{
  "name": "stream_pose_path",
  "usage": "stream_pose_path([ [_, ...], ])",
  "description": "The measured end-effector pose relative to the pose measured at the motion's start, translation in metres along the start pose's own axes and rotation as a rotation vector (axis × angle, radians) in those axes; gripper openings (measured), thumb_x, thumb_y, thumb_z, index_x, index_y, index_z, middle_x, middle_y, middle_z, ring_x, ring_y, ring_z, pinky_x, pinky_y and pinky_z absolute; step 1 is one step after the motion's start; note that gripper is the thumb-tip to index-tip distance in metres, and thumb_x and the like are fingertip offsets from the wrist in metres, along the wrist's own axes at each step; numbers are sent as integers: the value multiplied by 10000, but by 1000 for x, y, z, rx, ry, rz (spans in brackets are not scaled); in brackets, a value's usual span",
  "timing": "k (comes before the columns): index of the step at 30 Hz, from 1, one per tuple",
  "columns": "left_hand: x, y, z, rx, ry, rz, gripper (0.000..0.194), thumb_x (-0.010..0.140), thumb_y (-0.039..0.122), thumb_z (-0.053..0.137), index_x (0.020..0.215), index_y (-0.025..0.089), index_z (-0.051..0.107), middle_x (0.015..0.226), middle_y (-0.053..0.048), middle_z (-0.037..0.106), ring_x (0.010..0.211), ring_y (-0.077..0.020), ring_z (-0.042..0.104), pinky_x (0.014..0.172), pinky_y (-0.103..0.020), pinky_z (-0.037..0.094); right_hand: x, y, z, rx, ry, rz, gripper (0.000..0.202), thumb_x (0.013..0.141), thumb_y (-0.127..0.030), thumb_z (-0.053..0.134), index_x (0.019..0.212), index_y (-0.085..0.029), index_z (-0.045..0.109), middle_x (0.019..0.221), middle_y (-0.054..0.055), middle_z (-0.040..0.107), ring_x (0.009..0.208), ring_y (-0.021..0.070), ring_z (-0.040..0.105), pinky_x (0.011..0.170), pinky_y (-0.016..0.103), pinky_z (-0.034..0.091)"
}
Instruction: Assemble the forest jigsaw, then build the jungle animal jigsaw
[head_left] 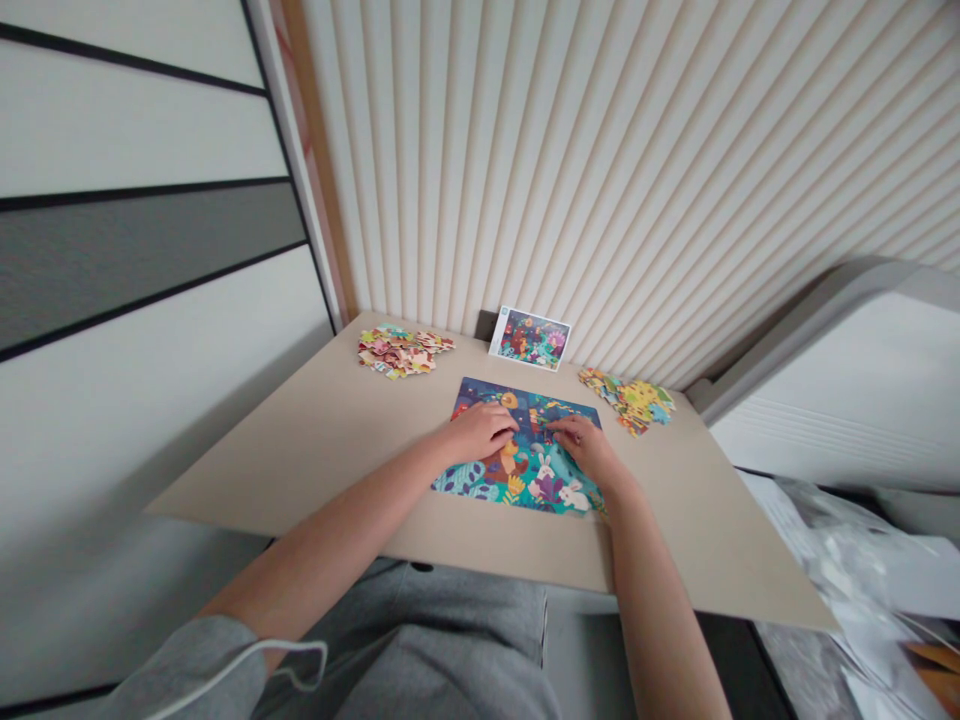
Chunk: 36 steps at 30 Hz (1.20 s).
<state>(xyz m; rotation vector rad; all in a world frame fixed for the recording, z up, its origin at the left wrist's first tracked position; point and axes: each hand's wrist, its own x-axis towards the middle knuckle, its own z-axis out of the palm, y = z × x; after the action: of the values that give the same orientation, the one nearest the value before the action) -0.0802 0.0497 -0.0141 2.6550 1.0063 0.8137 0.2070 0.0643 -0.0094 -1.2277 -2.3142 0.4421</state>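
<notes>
A colourful jigsaw picture with white rabbits, plants and a dark blue upper part lies flat on the beige table. My left hand rests on its left-centre part with the fingers bent and close together; whatever is beneath them is hidden. Over the right part is my right hand, its fingertips drawn together near the picture's middle, and what they hold is too small to make out. Behind the picture a white-edged reference card with a similar image leans against the wall.
A heap of pink, red and cream puzzle pieces lies at the back left of the table. Mostly yellow pieces are piled at the back right. A pleated cream panel rises behind. Clear plastic wrapping lies beyond the right edge.
</notes>
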Motion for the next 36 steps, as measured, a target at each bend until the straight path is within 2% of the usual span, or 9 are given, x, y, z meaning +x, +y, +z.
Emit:
stream_pose_path([
  [4, 0, -2, 1, 4, -12, -9, 196, 977, 239, 540, 1057, 209, 716, 1044, -64, 719, 1036, -215, 644, 960, -349, 476, -2, 0, 1, -17, 33, 52, 268, 886, -263, 640, 1138, -247, 733, 1130, 82, 641, 1023, 223, 614, 952, 380, 485],
  [7, 0, 0, 1, 5, -19, -10, 205, 981, 241, 534, 1074, 217, 714, 1051, -61, 717, 1045, -209, 641, 964, -344, 475, -2, -1, -3, -58, 72, 103, 241, 877, -300, 638, 1092, -240, 731, 1096, 79, 660, 998, 225, 620, 932, 366, 484],
  [10, -1, 1, -2, 21, -22, -21, 213, 988, 250, 525, 1083, 224, 713, 1074, -58, 712, 1052, -207, 637, 974, -346, 474, -3, 4, -12, -119, 215, 204, 260, 919, -311, 535, 1048, -208, 736, 993, 82, 703, 894, 218, 631, 861, 346, 485],
  [13, -3, -2, -5, 115, 10, -135, 213, 979, 277, 544, 1110, 232, 707, 1120, -63, 694, 1087, -221, 620, 984, -360, 474, -8, 15, -21, -176, 383, 413, 318, 928, -312, 472, 1063, -177, 726, 943, 90, 728, 824, 219, 640, 792, 333, 479],
  [16, -7, -11, -9, 219, 65, -302, 241, 959, 285, 563, 1152, 220, 691, 1144, -85, 670, 1102, -241, 607, 987, -381, 475, -13, 28, -24, -249, 334, 548, 317, 901, -297, 490, 1056, -173, 739, 936, 97, 732, 852, 232, 651, 796, 333, 471],
  [20, -14, -22, -11, 254, 104, -387, 267, 957, 292, 546, 1160, 190, 685, 1165, -120, 638, 1103, -263, 593, 1003, -412, 469, -17, 34, -18, -318, 247, 526, 322, 887, -336, 552, 1069, -167, 758, 960, 127, 704, 973, 267, 633, 895, 366, 455],
  [23, -15, -23, -10, 258, 112, -389, 279, 962, 308, 537, 1168, 188, 682, 1191, -126, 619, 1119, -269, 582, 1014, -415, 465, -15, 30, -11, -369, 227, 492, 358, 919, -370, 533, 1113, -171, 758, 1003, 155, 667, 1021, 295, 605, 948, 411, 441],
  [29, -15, -19, -5, 256, 119, -373, 323, 951, 350, 558, 1217, 202, 670, 1218, -129, 594, 1150, -283, 561, 1036, -438, 449, -10, 14, 1, -388, 243, 422, 349, 948, -279, 498, 1197, -221, 735, 1174, 166, 622, 1112, 319, 557, 1001, 456, 411],
  [36, -16, -13, -6, 249, 105, -330, 363, 946, 427, 573, 1234, 223, 662, 1183, -110, 595, 1134, -273, 566, 1040, -416, 441, -10, 9, 1, -399, 166, 427, 395, 975, -328, 456, 1277, -248, 698, 1257, 161, 611, 1178, 340, 543, 1009, 488, 403],
])
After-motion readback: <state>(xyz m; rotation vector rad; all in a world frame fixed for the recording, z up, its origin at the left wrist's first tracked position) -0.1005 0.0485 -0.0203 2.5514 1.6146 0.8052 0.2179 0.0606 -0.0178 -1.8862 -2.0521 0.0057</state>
